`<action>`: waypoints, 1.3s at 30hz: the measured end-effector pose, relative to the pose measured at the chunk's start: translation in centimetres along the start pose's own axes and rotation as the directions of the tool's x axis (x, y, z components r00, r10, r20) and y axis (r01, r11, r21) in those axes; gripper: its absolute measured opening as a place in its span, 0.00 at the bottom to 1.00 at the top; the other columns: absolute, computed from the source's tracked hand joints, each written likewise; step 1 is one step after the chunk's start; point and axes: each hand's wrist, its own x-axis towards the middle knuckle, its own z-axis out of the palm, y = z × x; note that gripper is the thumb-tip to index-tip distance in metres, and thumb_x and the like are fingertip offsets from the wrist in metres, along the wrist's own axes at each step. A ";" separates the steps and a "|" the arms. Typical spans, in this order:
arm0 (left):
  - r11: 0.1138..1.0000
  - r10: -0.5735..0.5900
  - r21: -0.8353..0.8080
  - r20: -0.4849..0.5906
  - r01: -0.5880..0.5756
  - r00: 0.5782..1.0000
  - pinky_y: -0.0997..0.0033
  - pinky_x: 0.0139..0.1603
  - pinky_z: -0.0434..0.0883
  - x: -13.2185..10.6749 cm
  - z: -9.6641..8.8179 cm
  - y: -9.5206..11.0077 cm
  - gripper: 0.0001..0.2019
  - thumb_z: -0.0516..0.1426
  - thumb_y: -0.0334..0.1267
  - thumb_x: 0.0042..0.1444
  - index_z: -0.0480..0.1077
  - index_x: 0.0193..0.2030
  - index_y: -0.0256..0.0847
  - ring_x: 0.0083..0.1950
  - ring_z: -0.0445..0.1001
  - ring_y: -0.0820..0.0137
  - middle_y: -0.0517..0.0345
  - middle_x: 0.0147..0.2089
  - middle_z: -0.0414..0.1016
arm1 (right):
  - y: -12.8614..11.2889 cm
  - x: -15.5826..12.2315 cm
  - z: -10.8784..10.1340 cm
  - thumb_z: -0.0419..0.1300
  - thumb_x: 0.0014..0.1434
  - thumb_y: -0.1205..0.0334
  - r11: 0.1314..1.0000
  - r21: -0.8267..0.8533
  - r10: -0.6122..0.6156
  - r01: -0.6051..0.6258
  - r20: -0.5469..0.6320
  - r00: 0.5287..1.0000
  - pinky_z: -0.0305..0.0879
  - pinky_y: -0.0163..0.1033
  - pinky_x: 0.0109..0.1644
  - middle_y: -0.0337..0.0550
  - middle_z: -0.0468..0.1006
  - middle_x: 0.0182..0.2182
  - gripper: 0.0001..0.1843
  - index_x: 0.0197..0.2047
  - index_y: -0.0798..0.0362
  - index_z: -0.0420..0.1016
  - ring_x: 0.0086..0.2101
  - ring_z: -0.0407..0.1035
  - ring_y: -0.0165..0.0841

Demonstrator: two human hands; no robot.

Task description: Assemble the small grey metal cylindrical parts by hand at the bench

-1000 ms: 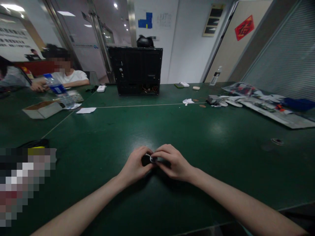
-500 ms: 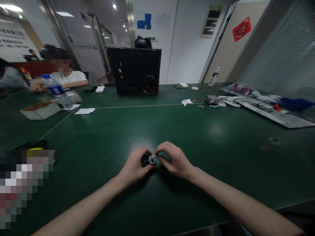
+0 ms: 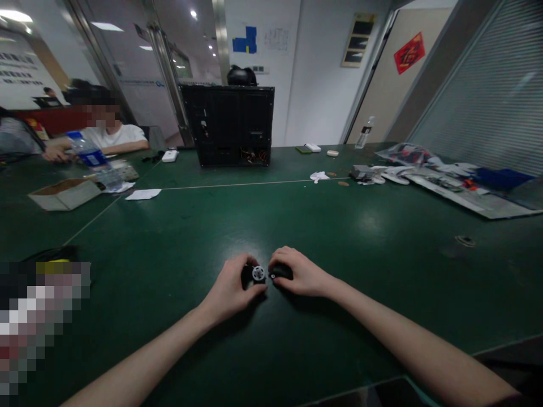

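Over the middle of the near table, my left hand [image 3: 224, 284] curls round a small black part with a light grey, holed disc [image 3: 258, 273] on its face. The disc is turned toward me between thumb and fingers. Just to the right, my right hand [image 3: 304, 272] has its thumb and fingers closed on a tiny dark piece with a pale ring [image 3: 272, 276]. The piece sits close beside the disc; I cannot tell whether they touch. My right palm and fingertips partly hide what it holds.
On the green table [image 3: 203, 217] stand a black-backed cabinet [image 3: 231, 127], an open box [image 3: 70, 195] and a water bottle [image 3: 89, 155]. Bags and loose parts lie on a board [image 3: 458, 195] at right. A person in a white shirt [image 3: 114, 135] sits at far left.
My right thumb and fingers have drawn closer together, and the tiny ringed piece now shows at their tips. My left hand keeps its hold on the disc part. The view has shifted slightly.
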 end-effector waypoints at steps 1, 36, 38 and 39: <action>1.000 -0.002 -0.023 0.012 0.002 1.000 0.59 0.47 0.65 0.0 -0.1 0.0 0.16 0.63 0.40 0.47 0.67 0.43 0.41 0.45 0.70 0.58 0.51 0.43 0.73 | -0.2 0.0 0.0 0.62 0.51 0.66 1.000 0.017 0.006 -0.006 -0.010 1.000 0.61 0.45 0.48 0.44 0.73 0.38 0.13 0.42 0.53 0.71 0.41 0.66 0.36; 0.976 -0.046 -0.215 -0.030 0.038 0.999 0.61 0.53 0.62 -0.1 -0.5 -0.7 0.15 0.43 0.46 0.65 0.64 0.47 0.41 0.51 0.67 0.61 0.51 0.47 0.69 | 22.9 -16.8 -17.4 0.60 0.45 0.59 0.442 0.181 0.595 -0.878 -0.792 0.136 0.60 0.51 0.39 0.55 0.73 0.32 0.09 0.31 0.51 0.69 0.37 0.68 0.48; 0.978 -0.044 -0.206 -0.024 0.038 0.999 0.61 0.53 0.63 -0.1 -0.5 -0.7 0.15 0.43 0.46 0.65 0.64 0.47 0.41 0.51 0.67 0.61 0.51 0.47 0.69 | 23.1 -16.8 -17.1 0.60 0.45 0.58 0.434 0.160 0.597 -0.886 -0.788 0.151 0.60 0.51 0.38 0.56 0.73 0.33 0.11 0.33 0.52 0.70 0.37 0.68 0.49; 0.979 -0.043 -0.202 -0.022 0.038 0.999 0.61 0.53 0.63 -0.1 -0.5 -0.7 0.15 0.43 0.46 0.65 0.64 0.47 0.41 0.51 0.67 0.61 0.51 0.47 0.69 | 23.0 -16.8 -17.0 0.60 0.45 0.57 0.432 0.147 0.594 -0.890 -0.788 0.159 0.61 0.51 0.38 0.58 0.73 0.34 0.13 0.35 0.53 0.70 0.38 0.68 0.50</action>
